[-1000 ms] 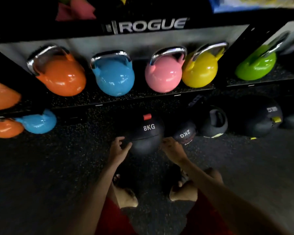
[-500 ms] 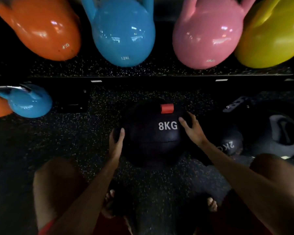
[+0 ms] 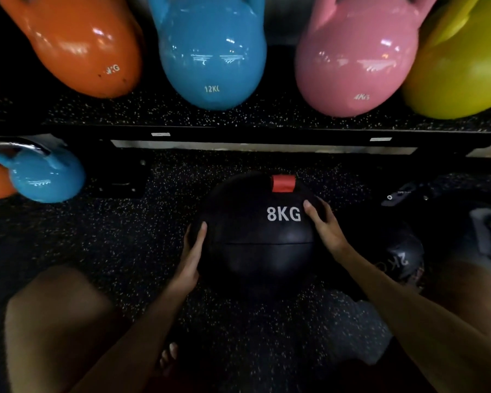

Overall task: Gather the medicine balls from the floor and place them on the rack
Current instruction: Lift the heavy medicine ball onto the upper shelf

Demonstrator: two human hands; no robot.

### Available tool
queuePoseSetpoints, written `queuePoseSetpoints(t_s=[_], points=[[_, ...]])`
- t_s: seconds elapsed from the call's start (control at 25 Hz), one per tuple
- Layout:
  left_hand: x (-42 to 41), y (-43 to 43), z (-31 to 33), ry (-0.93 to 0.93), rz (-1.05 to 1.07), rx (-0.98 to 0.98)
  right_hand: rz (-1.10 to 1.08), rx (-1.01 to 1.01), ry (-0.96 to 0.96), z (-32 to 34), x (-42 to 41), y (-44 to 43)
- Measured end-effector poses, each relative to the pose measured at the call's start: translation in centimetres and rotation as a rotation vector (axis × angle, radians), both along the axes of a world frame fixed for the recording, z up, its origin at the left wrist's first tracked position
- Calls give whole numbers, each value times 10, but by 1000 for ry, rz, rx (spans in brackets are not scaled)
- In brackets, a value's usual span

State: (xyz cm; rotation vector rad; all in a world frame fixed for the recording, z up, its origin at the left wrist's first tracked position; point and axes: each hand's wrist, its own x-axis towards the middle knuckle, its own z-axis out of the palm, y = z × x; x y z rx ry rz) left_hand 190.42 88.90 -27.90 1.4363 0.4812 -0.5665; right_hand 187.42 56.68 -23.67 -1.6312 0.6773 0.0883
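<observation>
Both hands now lie flat against the 8KG medicine ball (image 3: 255,236); half a second earlier they were only arriving at its flanks, and a second earlier they were short of it with the person less crouched. The left hand (image 3: 192,259) presses the ball's left flank with its fingers extended. The right hand (image 3: 325,226) lies over the upper right shoulder of the ball, thumb beside the weight marking. The grip is therefore a two-handed open-palm clamp on the ball, with no finger curled under it.

The ball sits between the two palms, apparently resting on the speckled floor (image 3: 111,251); the dim light does not confirm whether it has lifted. A 2KG medicine ball (image 3: 403,259) lies just beyond the right hand, partly hidden by the forearm.

Beyond the grip, the rack (image 3: 267,131) carries the blue kettlebell (image 3: 210,52) and the pink kettlebell (image 3: 357,61).

Judgement: contact is established and the lift is the step in hand. No ball is on the rack in this view.
</observation>
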Motion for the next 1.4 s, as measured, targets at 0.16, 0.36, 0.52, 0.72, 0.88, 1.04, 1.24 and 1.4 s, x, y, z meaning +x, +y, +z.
queuePoseSetpoints(t_s=[0.16, 0.36, 0.52, 0.72, 0.88, 1.04, 1.24, 1.4], points=[[-6, 1, 5, 15, 58, -17, -34, -47, -37, -2, -5, 9], [-22, 7, 14, 67, 132, -50, -44, -105, -66, 12, -18, 20], [-39, 10, 54, 121, 134, -36, -61, -133, -80, 54, -39, 25], [-68, 16, 186, 120, 134, -34, -97, -152, -119, 178, -87, 34], [-83, 23, 316, 76, 150, -55, -96, -196, -175, 314, -99, 42], [-89, 25, 486, -100, 122, -82, -129, -183, -286, 465, -117, 44], [-80, 13, 678, -333, 89, -115, -189, -148, -459, 638, -124, 39], [-69, -4, 799, -478, 76, -141, -243, -145, -616, 759, -118, 25]])
